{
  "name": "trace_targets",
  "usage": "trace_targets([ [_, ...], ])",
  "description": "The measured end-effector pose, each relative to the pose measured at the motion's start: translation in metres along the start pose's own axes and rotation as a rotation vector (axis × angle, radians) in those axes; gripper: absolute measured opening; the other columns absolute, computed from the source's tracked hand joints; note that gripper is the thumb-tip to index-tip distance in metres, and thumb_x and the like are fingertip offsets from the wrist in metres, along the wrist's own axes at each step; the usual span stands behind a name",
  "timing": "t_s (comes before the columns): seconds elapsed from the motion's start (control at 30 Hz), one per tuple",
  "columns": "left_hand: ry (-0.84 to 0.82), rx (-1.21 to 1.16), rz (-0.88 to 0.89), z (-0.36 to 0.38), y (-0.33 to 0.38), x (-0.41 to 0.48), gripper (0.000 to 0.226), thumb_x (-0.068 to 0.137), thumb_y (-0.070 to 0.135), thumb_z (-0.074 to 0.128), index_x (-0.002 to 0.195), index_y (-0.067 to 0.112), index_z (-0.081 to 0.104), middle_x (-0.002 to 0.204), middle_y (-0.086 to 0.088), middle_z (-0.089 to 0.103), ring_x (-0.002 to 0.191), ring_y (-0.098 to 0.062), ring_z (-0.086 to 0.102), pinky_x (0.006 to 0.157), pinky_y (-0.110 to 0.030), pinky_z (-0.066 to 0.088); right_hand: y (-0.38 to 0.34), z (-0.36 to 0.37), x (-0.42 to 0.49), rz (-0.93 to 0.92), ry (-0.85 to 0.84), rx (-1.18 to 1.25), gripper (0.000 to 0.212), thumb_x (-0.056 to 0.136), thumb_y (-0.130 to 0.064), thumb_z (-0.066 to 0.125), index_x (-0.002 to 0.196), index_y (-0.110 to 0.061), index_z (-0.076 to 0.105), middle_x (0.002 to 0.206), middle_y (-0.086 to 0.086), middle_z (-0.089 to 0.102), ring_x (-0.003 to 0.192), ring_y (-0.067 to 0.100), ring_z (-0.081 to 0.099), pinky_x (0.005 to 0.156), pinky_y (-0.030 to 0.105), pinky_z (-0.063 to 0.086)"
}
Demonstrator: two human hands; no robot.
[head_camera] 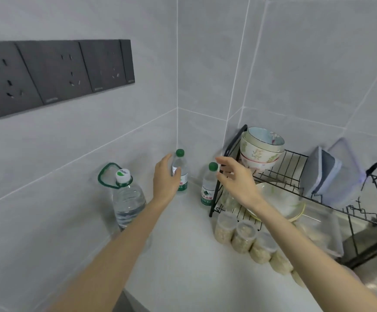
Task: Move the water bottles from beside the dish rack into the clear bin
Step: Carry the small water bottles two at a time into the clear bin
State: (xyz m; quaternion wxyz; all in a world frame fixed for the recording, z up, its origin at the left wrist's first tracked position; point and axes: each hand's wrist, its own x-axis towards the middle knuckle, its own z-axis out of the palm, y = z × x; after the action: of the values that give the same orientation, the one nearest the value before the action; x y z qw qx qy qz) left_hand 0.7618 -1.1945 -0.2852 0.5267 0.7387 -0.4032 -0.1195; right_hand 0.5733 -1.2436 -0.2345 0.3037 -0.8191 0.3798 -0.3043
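Two small water bottles with green caps stand in the counter's corner, left of the black wire dish rack (214, 194). My left hand (166, 179) is cupped against the far bottle (180, 164), with the thumb across its label and the fingers still extended along its left side. The bottle stands upright on the counter. My right hand (234, 179) hovers with fingers spread just right of the near bottle (207, 190), close to its cap and not touching the body. No clear bin is plainly in view.
A large water bottle (127, 199) with a green carry loop stands to the left, by the wall. Stacked bowls (261, 147), plates (282, 201) and container lids (331, 176) fill the rack. Several grain jars (243, 239) line its front, beside a clear plastic tray (327, 235). Dark wall sockets (54, 73) hang on the left wall.
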Motion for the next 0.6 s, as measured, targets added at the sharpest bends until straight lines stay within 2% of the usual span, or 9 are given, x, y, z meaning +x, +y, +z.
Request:
trace_targets([
  [0.1, 0.036, -0.075, -0.067, 0.026, -0.020, 0.036, 0.053, 0.093, 0.013, 0.057, 0.143, 0.013, 0.039, 0.142, -0.008, 0.046, 0.131, -0.023, 0.044, 0.107, -0.034, 0.036, 0.009, 0.020, 0.021, -0.034, -0.010, -0.120, 0.043, 0.091, -0.009, 0.059, 0.134, -0.013, 0.053, 0.130, 0.002, 0.060, 0.115, 0.012, 0.057, 0.089, -0.003, 0.029],
  [0.13, 0.052, -0.108, -0.099, 0.035, -0.025, 0.047, 0.054, 0.092, 0.014, 0.058, 0.143, 0.013, 0.039, 0.142, -0.008, 0.047, 0.131, -0.023, 0.044, 0.107, -0.033, 0.036, 0.011, 0.024, 0.027, -0.032, -0.007, -0.127, 0.044, 0.091, -0.009, 0.059, 0.135, -0.013, 0.053, 0.131, 0.003, 0.059, 0.113, 0.009, 0.055, 0.085, -0.008, 0.025],
  [0.2, 0.088, -0.181, -0.167, 0.052, -0.036, 0.072, 0.057, 0.090, 0.013, 0.060, 0.143, 0.012, 0.039, 0.143, -0.009, 0.046, 0.132, -0.022, 0.043, 0.107, -0.033, 0.036, 0.019, 0.035, 0.040, 0.003, -0.001, -0.118, 0.044, 0.092, -0.009, 0.059, 0.135, -0.014, 0.052, 0.131, 0.003, 0.058, 0.111, 0.006, 0.053, 0.085, -0.005, 0.026],
  [0.3, 0.127, -0.265, -0.233, 0.073, -0.050, 0.100, 0.059, 0.087, 0.011, 0.063, 0.142, 0.012, 0.040, 0.144, -0.008, 0.046, 0.134, -0.020, 0.041, 0.106, -0.027, 0.035, 0.028, 0.044, 0.054, 0.050, 0.025, -0.110, 0.044, 0.092, -0.010, 0.060, 0.135, -0.017, 0.053, 0.127, 0.002, 0.061, 0.116, 0.013, 0.057, 0.097, 0.014, 0.037],
  [0.37, 0.136, -0.293, -0.265, 0.086, -0.059, 0.118, 0.064, 0.083, 0.009, 0.067, 0.141, 0.012, 0.042, 0.139, -0.007, 0.050, 0.131, -0.019, 0.045, 0.097, -0.017, 0.033, 0.034, 0.048, 0.065, 0.073, 0.058, -0.103, 0.043, 0.091, -0.009, 0.060, 0.133, -0.017, 0.055, 0.123, 0.003, 0.064, 0.113, 0.016, 0.059, 0.099, 0.027, 0.046],
  [0.4, 0.140, -0.305, -0.278, 0.091, -0.064, 0.125, 0.067, 0.080, 0.008, 0.070, 0.141, 0.013, 0.042, 0.136, -0.006, 0.053, 0.127, -0.019, 0.048, 0.092, -0.013, 0.032, 0.036, 0.050, 0.068, 0.088, 0.065, -0.086, 0.043, 0.091, -0.008, 0.060, 0.133, -0.017, 0.055, 0.121, 0.004, 0.064, 0.112, 0.016, 0.060, 0.099, 0.028, 0.048],
  [0.47, 0.143, -0.336, -0.291, 0.097, -0.070, 0.132, 0.070, 0.076, 0.006, 0.073, 0.139, 0.014, 0.045, 0.128, -0.006, 0.059, 0.120, -0.018, 0.054, 0.087, -0.011, 0.034, 0.039, 0.052, 0.070, 0.104, 0.061, -0.071, 0.043, 0.091, -0.005, 0.058, 0.133, -0.017, 0.055, 0.120, 0.004, 0.065, 0.110, 0.014, 0.061, 0.099, 0.022, 0.047],
  [0.6, 0.149, -0.308, -0.243, 0.104, -0.079, 0.140, 0.060, 0.075, 0.007, 0.073, 0.130, 0.015, 0.054, 0.119, -0.004, 0.065, 0.112, -0.016, 0.060, 0.090, -0.016, 0.041, 0.049, 0.061, 0.072, 0.109, 0.035, -0.174, 0.045, 0.091, -0.009, 0.061, 0.135, -0.018, 0.054, 0.121, 0.000, 0.064, 0.101, 0.005, 0.057, 0.096, 0.013, 0.040],
])
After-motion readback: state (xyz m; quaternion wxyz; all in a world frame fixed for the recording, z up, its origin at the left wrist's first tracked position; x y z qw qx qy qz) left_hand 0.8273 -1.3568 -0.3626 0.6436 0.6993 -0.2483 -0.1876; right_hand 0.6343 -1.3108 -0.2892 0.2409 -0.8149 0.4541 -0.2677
